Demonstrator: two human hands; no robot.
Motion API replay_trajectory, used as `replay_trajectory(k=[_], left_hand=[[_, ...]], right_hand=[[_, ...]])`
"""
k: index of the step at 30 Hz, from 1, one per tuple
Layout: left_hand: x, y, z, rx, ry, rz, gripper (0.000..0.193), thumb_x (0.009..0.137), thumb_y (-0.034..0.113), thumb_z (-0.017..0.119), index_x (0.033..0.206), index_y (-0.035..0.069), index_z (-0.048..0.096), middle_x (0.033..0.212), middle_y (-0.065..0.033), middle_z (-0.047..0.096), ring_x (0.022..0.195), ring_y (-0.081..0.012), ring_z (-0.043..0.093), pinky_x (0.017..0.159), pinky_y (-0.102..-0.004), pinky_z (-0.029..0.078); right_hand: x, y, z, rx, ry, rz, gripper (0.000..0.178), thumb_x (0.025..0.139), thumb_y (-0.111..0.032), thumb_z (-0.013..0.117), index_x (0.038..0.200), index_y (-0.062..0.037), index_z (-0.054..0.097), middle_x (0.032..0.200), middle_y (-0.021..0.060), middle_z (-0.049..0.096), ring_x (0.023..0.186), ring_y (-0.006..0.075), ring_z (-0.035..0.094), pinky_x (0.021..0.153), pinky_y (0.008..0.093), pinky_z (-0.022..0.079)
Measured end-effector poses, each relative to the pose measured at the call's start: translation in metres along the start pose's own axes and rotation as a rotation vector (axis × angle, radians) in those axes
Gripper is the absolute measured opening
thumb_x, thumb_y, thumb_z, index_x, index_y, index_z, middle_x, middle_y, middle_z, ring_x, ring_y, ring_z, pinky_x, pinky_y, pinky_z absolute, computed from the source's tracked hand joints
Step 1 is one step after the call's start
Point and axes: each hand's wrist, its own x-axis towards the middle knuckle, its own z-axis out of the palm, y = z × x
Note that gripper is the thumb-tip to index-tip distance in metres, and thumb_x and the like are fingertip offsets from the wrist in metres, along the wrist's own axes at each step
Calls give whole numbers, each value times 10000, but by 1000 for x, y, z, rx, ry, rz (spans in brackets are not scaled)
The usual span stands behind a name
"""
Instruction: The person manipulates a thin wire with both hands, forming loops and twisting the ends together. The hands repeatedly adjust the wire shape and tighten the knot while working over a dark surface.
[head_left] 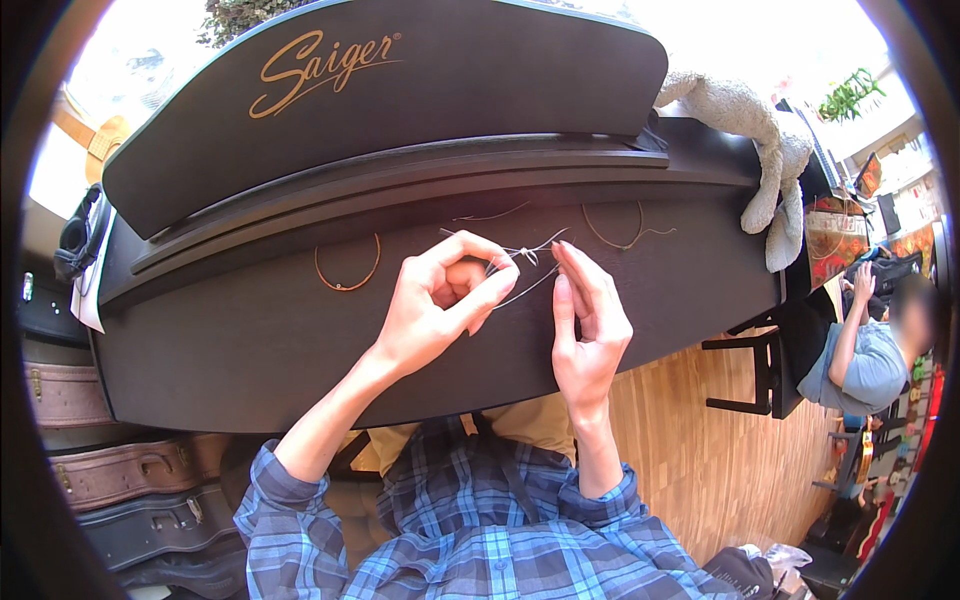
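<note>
Over the dark lid of a piano-like cabinet [250,340], my left hand [440,295] pinches thin silvery metal string between thumb and forefinger. The string is bent into loops, with a small pale knot or twist [529,257] just beyond the fingertips. On the other side of this twist my right hand [593,320] is raised, its fingers nearly straight and its thumb close to them. String ends run to its fingertips; exactly how they are gripped is hard to see. A bronze-coloured string loop [320,267] lies to the left, and another curved string [612,245] to the right.
A short loose string [492,216] lies behind my hands. A dark upright panel [450,90] stands at the back, with a grey plush toy [770,150] hanging at its right. Instrument cases [125,472] are stacked at left. A seated person [865,350] is at far right, beyond a black stool [750,375].
</note>
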Motion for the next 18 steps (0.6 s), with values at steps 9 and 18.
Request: replay_trajectory(k=[9, 18], left_hand=[[-2, 3, 1, 162, -313, 60, 131, 999, 70, 616, 1084, 2, 688, 565, -17, 604, 522, -46, 535, 524, -223, 404], [0, 1, -2, 59, -123, -56, 197, 1029, 201, 629, 939, 33, 681, 649, 28, 584, 562, -26, 523, 510, -202, 367]], right_hand=[[4, 2, -9, -179, -32, -117, 366, 1046, -70, 512, 1405, -33, 574, 1438, 146, 575, 1314, 283, 569, 1080, 385, 463], [-1, 9, -9, 263, 159, -11, 303, 1080, -77, 426, 1350, 7, 534, 1469, 181, 504, 1287, 301, 583, 1102, 418, 458]])
